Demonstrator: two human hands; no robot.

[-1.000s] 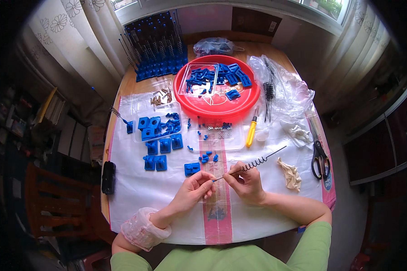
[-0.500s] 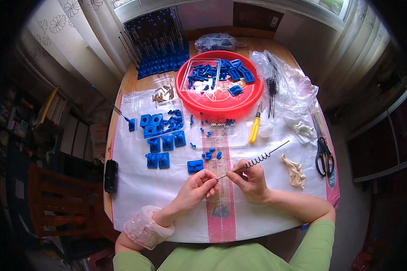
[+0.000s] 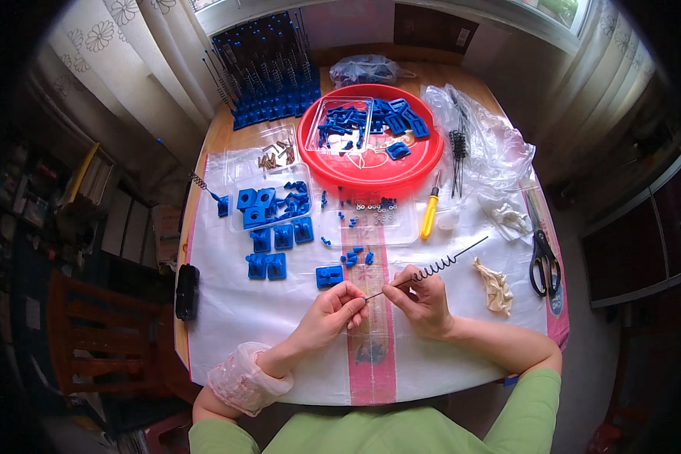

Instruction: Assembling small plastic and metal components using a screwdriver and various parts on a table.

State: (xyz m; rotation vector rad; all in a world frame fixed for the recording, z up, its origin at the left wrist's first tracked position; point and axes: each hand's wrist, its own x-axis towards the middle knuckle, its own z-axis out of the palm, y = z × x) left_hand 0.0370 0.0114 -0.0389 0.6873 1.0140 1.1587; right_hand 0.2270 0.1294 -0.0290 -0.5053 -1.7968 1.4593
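Observation:
My right hand [image 3: 424,304] is closed round a dark wire [image 3: 437,267] with a coiled middle, thumb and fingers gripping it just short of the coil. Its straight far end points up and to the right. The near end runs to my left hand [image 3: 331,316], whose thumb and forefinger pinch a small blue tip [image 3: 367,300] there; the fingers mostly cover it. Just above the left fingers lies a blue square base [image 3: 329,277]. Beyond that are small blue plugs [image 3: 352,258], and to the left stand several finished-looking blue blocks [image 3: 283,237].
A red round tray [image 3: 310,166] holds blue parts. Nearby lie a yellow-handled screwdriver [image 3: 429,215], black scissors [image 3: 543,265], a crumpled cream cloth [image 3: 494,287] and a clear plastic bag [image 3: 499,155]. At the back left stand blue bases with upright coiled wires [image 3: 276,113]. A black case [image 3: 187,292] sits at the left edge.

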